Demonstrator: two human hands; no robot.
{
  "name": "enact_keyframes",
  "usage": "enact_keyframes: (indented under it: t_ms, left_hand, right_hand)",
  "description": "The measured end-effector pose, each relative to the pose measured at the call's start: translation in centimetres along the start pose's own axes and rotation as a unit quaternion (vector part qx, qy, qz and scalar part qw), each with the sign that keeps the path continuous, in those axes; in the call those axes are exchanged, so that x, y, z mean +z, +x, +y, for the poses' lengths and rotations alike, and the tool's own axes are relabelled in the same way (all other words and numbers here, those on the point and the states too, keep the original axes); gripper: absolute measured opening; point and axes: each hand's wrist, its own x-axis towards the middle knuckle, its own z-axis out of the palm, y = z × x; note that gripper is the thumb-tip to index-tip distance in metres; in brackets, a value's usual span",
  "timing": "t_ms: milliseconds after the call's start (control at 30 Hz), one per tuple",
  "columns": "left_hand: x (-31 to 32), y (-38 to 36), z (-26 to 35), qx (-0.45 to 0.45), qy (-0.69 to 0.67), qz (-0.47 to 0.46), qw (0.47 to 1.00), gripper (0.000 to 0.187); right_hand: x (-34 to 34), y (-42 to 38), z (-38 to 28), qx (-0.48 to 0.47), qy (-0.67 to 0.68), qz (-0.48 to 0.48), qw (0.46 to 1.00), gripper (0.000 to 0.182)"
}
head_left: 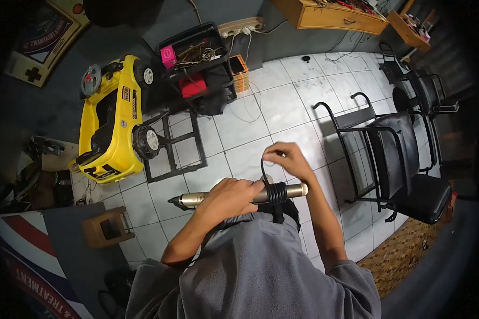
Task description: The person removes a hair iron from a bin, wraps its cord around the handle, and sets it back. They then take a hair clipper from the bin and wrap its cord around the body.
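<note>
My left hand (pixel 230 198) is wrapped around the middle of a gold hair straightener (pixel 193 199), held level in front of my waist. Several turns of its black power cord (pixel 277 194) are wound around the straightener's right part. From these turns, a short length of cord rises to my right hand (pixel 288 158), whose thumb and fingers pinch it above the coil. The cord leaves the straightener at its dark left tip. My left palm and fingers hide part of the body.
A yellow ride-on toy car (pixel 114 114) stands at left near a black trolley (pixel 197 58) holding tools and a pink box. Black chairs (pixel 391 154) stand on the right. A brown stool (pixel 105 227) is at lower left. A wooden drawer (pixel 335 20) hangs above the tiled floor (pixel 250 127).
</note>
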Motion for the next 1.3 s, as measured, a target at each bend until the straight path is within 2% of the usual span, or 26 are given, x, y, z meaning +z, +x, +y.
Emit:
enact_keyframes:
  t_ms: [33,100,133,167,200,267,300,333,400,433,500,533,600,700,733,800,867,933,1033,1067,1133,1200,1300]
  left_hand:
    - [-0.4,0.0,0.3,-0.003,-0.023,0.013,1.000,0.032]
    - [-1.0,-0.1,0.2,-0.011,-0.044,0.028,0.999,0.034]
    - [-1.4,-0.1,0.0,-0.027,-0.066,0.065,0.995,0.035]
    - [-1.7,-0.2,-0.2,-0.044,-0.088,0.102,0.990,0.036]
    - [-2.2,-0.2,-0.1,-0.050,-0.086,0.105,0.989,0.036]
    - [-3.1,-0.4,0.0,-0.132,-0.232,0.146,0.953,0.041]
    - [-2.5,-0.7,-1.2,-0.091,-0.248,0.144,0.954,0.046]
    - [-2.1,-0.9,-1.6,-0.093,-0.247,0.147,0.953,0.046]
    - [-1.3,-1.0,-2.0,-0.122,-0.337,0.178,0.916,0.053]
    - [-0.5,-0.9,-2.3,-0.118,-0.385,0.207,0.892,0.054]
    - [-0.5,-0.5,-2.5,-0.151,-0.354,0.228,0.895,0.052]
    - [-0.5,-0.4,-2.5,-0.180,-0.322,0.244,0.897,0.050]
    - [0.0,-0.1,-2.2,-0.176,-0.313,0.280,0.890,0.050]
    - [1.9,0.1,-2.4,-0.218,-0.181,0.328,0.901,0.057]
    - [2.2,0.3,-2.1,-0.227,-0.181,0.353,0.890,0.048]
    - [3.3,0.5,-2.6,-0.285,-0.125,0.304,0.900,0.041]
    - [5.1,1.2,-3.4,-0.280,-0.107,0.302,0.905,0.040]
    - [5.6,1.6,-3.4,-0.274,-0.087,0.297,0.910,0.040]
    - [5.1,1.3,-2.6,-0.253,-0.102,0.161,0.949,0.046]
    - [5.1,1.1,-2.6,-0.251,-0.104,0.159,0.949,0.046]
    - [4.9,0.9,-2.6,-0.169,-0.070,0.145,0.972,0.046]
    - [4.0,1.2,-3.0,-0.154,-0.086,0.116,0.978,0.048]
    - [2.2,1.0,-4.0,-0.092,-0.054,0.063,0.992,0.048]
  right_hand:
    - [0.6,-0.1,1.2,-0.010,0.033,-0.017,0.999,0.015]
    - [1.2,-0.9,2.9,0.038,0.080,-0.061,0.994,0.015]
    - [1.4,-1.4,4.4,0.054,0.114,-0.086,0.988,0.014]
    - [2.8,-2.7,9.9,-0.029,0.117,0.019,0.993,0.019]
    - [3.3,-3.4,5.2,-0.065,0.053,0.049,0.995,0.022]
    - [1.7,-3.8,4.2,0.074,0.078,-0.106,0.988,0.024]
    - [2.0,-4.3,4.6,0.075,0.099,-0.078,0.989,0.023]
    - [1.8,-4.6,4.0,0.073,0.100,-0.082,0.989,0.023]
    - [0.8,-5.5,2.1,0.074,0.013,-0.018,0.997,0.025]
    - [0.2,-6.0,1.6,0.074,0.013,-0.023,0.997,0.025]
    - [-1.2,-6.6,0.6,0.014,-0.060,-0.019,0.998,0.023]
    - [-1.7,-6.8,-0.1,0.012,-0.061,-0.026,0.998,0.023]
    - [-2.7,-7.2,-1.7,-0.045,-0.126,-0.032,0.990,0.022]
    - [-3.4,-7.1,-5.4,-0.075,-0.129,-0.069,0.986,0.017]
    - [-3.4,-6.9,-6.5,-0.100,-0.144,-0.083,0.981,0.016]
    - [-2.9,-5.9,-7.7,-0.129,-0.147,-0.096,0.976,0.015]
    - [-2.4,-4.5,-8.6,-0.211,-0.231,-0.083,0.946,0.015]
    - [-2.2,-2.9,-8.8,-0.224,-0.238,-0.077,0.942,0.014]
    - [-1.9,-0.2,-9.4,-0.277,-0.236,-0.041,0.931,0.014]
    - [-1.6,0.7,-9.3,-0.278,-0.227,-0.024,0.933,0.015]
    - [-1.4,2.3,-8.6,-0.268,-0.227,0.002,0.936,0.017]
    - [-1.5,3.8,-8.5,-0.240,-0.278,0.009,0.930,0.017]
    - [-1.7,5.8,-8.1,-0.174,-0.283,-0.017,0.943,0.021]
